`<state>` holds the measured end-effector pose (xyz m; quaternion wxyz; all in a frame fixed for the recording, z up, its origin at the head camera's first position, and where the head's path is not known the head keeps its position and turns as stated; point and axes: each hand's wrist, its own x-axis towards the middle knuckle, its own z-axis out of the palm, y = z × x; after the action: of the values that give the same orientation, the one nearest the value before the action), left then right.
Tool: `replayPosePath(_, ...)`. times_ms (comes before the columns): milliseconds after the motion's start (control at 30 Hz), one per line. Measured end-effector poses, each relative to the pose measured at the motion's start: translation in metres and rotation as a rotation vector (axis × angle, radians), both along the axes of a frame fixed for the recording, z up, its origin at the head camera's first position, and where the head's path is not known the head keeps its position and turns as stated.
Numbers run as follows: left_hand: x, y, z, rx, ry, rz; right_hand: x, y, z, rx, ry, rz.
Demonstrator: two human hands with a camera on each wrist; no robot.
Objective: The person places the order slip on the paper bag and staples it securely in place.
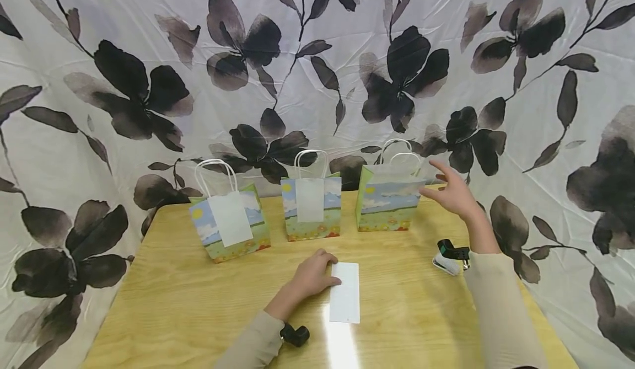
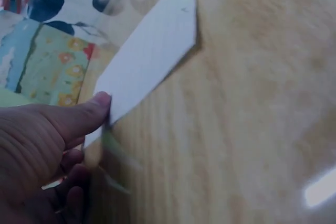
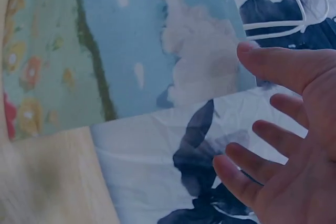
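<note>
My left hand (image 1: 313, 274) pinches the upper left edge of a white paper card (image 1: 345, 297) low over the wooden table; in the left wrist view the thumb lies on top of the card (image 2: 149, 56). My right hand (image 1: 453, 192) is beside the upper right edge of the right-hand paper gift bag (image 1: 389, 201), its fingers spread and holding nothing. In the right wrist view the thumb tip overlaps the top of that bag (image 3: 136, 51), which has a printed sky and flowers. Its white twisted handles (image 3: 278, 24) stand beyond the thumb.
Two similar bags, the left bag (image 1: 255, 206) and the middle bag (image 1: 332, 203), stand in line, each with a white card on its front. A white stapler (image 1: 445, 264) lies near my right forearm. Behind the table (image 1: 198, 303) hangs a floral cloth (image 1: 317, 93).
</note>
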<state>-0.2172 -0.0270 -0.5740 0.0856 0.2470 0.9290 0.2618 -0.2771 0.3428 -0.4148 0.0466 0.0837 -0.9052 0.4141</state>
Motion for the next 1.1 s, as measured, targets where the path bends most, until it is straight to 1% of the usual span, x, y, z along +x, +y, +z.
replayPosePath(133,-0.004,0.002,0.003,0.006,-0.065,0.005,-0.011,-0.006,0.002,-0.012,-0.078,0.031)
replayPosePath(267,-0.008,0.003,0.003,0.008,-0.085,-0.025,-0.017,-0.010,-0.004,-0.035,-0.106,0.030)
replayPosePath(333,-0.011,0.004,0.002,0.025,-0.075,-0.050,-0.020,-0.011,-0.009,-0.064,-0.085,0.019)
replayPosePath(433,-0.017,0.004,0.005,0.055,-0.078,-0.081,-0.026,-0.013,-0.016,-0.122,-0.043,-0.008)
replayPosePath(533,-0.021,0.003,0.007,0.091,-0.119,-0.103,-0.027,-0.015,-0.024,-0.182,-0.007,-0.032)
replayPosePath(633,-0.022,0.001,0.005,0.141,-0.170,-0.094,-0.026,-0.017,-0.031,-0.217,0.005,-0.035)
replayPosePath(667,-0.023,0.000,0.004,0.162,-0.174,-0.086,-0.026,-0.019,-0.033,-0.223,0.018,-0.028)
replayPosePath(767,-0.026,-0.001,0.005,0.231,-0.153,-0.059,-0.027,-0.023,-0.036,-0.239,0.061,-0.014)
replayPosePath(833,-0.027,0.000,0.007,0.257,-0.142,-0.047,-0.026,-0.026,-0.037,-0.249,0.091,-0.008)
replayPosePath(867,-0.028,0.000,0.009,0.265,-0.137,-0.044,-0.024,-0.029,-0.034,-0.254,0.103,-0.005)
replayPosePath(1000,-0.035,0.006,0.020,0.304,-0.133,-0.032,-0.012,-0.039,-0.022,-0.266,0.127,-0.004)
replayPosePath(1100,-0.044,0.012,0.035,0.347,-0.068,-0.034,-0.006,-0.045,-0.013,-0.264,0.134,-0.007)
